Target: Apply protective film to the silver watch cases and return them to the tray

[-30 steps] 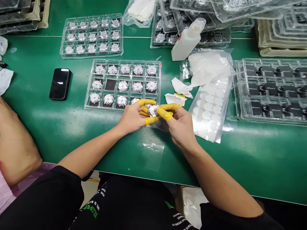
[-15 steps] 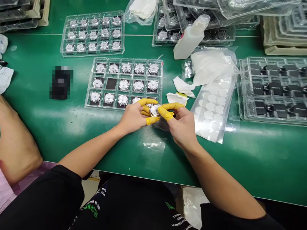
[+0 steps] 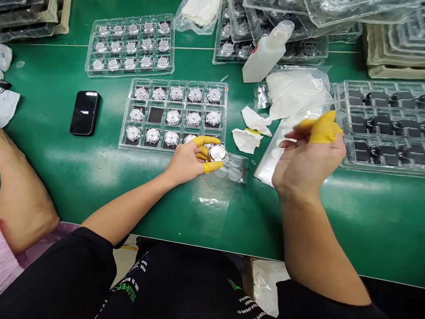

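Observation:
My left hand (image 3: 186, 161), with yellow finger cots on its fingertips, is closed round a round silver watch case (image 3: 217, 153) just in front of a clear tray (image 3: 226, 133) of similar watch cases. My right hand (image 3: 310, 157) is raised to the right, above a clear sheet of round white stickers (image 3: 274, 157). Its thumb and forefinger, in yellow cots, are pinched together; whether anything is between them I cannot make out. A small clear bag with round discs (image 3: 234, 170) lies beside the left hand.
A black phone (image 3: 84, 113) lies at the left and another person's arm (image 3: 20, 199) rests on the table's left edge. A white bottle (image 3: 265, 53), crumpled wipes (image 3: 252, 128), a tray of black parts (image 3: 381, 133) and more watch trays (image 3: 129, 44) stand behind.
My right hand has let go of the watch case and swung up and to the right over the sticker sheet. The left hand still holds the case in the same place.

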The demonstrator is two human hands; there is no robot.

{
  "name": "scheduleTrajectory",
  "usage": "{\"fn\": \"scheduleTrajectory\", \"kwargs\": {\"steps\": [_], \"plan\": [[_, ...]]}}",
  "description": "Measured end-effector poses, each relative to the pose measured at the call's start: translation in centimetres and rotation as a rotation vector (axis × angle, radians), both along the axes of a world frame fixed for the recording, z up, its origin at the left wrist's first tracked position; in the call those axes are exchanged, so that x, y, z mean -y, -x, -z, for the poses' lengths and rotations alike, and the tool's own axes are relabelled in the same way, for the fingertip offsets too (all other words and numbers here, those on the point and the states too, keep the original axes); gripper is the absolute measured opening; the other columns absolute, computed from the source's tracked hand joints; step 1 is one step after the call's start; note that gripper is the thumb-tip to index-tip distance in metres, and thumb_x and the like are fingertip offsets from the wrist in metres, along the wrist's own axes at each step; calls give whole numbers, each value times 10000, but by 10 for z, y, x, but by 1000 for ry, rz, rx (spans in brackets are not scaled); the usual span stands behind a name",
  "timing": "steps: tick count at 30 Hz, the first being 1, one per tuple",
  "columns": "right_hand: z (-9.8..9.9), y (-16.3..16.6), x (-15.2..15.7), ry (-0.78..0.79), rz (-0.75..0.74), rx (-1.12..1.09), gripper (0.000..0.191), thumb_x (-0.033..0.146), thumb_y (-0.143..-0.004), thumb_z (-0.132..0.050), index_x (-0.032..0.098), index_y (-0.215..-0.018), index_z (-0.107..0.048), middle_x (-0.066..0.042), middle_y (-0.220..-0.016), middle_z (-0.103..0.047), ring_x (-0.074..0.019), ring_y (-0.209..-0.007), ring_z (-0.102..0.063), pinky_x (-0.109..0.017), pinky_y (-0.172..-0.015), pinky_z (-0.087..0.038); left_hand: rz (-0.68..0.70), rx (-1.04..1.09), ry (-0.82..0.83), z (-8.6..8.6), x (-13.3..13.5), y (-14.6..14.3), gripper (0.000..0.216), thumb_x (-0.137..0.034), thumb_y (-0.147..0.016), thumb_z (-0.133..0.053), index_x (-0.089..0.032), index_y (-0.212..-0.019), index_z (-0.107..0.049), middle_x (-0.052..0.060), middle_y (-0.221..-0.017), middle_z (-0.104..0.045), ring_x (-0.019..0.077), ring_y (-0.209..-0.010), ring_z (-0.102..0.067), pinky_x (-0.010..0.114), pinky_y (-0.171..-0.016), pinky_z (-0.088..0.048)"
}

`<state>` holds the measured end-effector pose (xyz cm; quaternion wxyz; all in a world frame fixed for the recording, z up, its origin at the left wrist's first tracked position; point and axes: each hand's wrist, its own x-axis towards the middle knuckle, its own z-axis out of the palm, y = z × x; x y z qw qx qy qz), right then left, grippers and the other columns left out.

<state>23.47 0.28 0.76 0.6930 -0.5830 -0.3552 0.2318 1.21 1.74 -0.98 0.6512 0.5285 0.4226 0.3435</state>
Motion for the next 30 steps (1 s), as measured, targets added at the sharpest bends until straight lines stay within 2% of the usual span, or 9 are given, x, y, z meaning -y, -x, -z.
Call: {"fn": "scheduleTrajectory", "kwargs": {"steps": [2,3,5,8,11,14,17,25,30], "plan": [[2,-8,-3,20,-77,7,332,476,-912,-631,258,-713,-478,-26,-716,-438,-183,-642,-505,-366,-596,-402,-1,0,-8,0,0,0,577,-184,-646,-878,-205,-1199,-716,-30,-753,-639,61,-627,-588,213,-643,-577],[2,-8,-3,48,-128,34,328,503,-905,-634,262,-734,-492,-27,-723,-441,-184,-639,-499,-367,-584,-400,-1,-1,-15,-1,0,0,574,-183,-647,-877,-203,-1198,-717,-30,-751,-637,62,-629,-588,214,-644,-579],[2,0,0,105,-223,77,295,552,-852,-701,293,-927,-584,-46,-865,-553,-191,-693,-544,-360,-577,-432,0,-4,-30,-1,0,0,568,-184,-650,-876,-201,-1195,-715,-33,-736,-633,66,-631,-591,219,-649,-583],[-3,21,7,183,-345,7,528,611,-766,-784,343,-1178,-591,-50,-1082,-621,-164,-725,-588,-302,-505,-442,4,-10,-40,0,0,0,571,-197,-660,-875,-208,-1207,-710,-35,-733,-649,71,-630,-607,225,-658,-590],[-7,36,12,388,-543,-93,537,655,-724,-813,274,-1069,-659,-29,-938,-639,-102,-567,-527,-238,-377,-322,8,6,-39,2,0,0,583,-201,-667,-871,-206,-1225,-703,-19,-769,-693,82,-646,-648,231,-671,-600],[-9,42,15,542,-671,-110,567,502,-522,-979,212,-917,-693,24,-760,-618,-44,-451,-432,-206,-342,-270,18,24,-55,3,1,0,594,-143,-645,-849,-194,-1219,-704,-2,-803,-733,104,-706,-698,220,-686,-598],[-7,47,16,577,-665,-151,546,440,-453,-1004,191,-819,-686,44,-628,-596,-45,-413,-414,-205,-334,-274,55,3,-77,2,2,0,584,-111,-638,-820,-192,-1206,-712,-6,-777,-737,108,-693,-699,204,-645,-574],[1,60,22,463,-491,-90,330,488,-656,-894,231,-714,-695,28,-488,-575,-113,-342,-446,-280,-320,-337,56,-19,-99,-2,3,0,567,-207,-665,-856,-186,-1210,-705,-33,-685,-673,81,-601,-617,205,-603,-530],[3,52,18,476,-494,-47,467,591,-753,-812,239,-540,-590,-28,-489,-583,-150,-365,-491,-324,-339,-394,56,-42,-99,-1,2,0,560,-198,-660,-847,-189,-1204,-714,-34,-703,-673,63,-569,-579,192,-570,-504]]}}
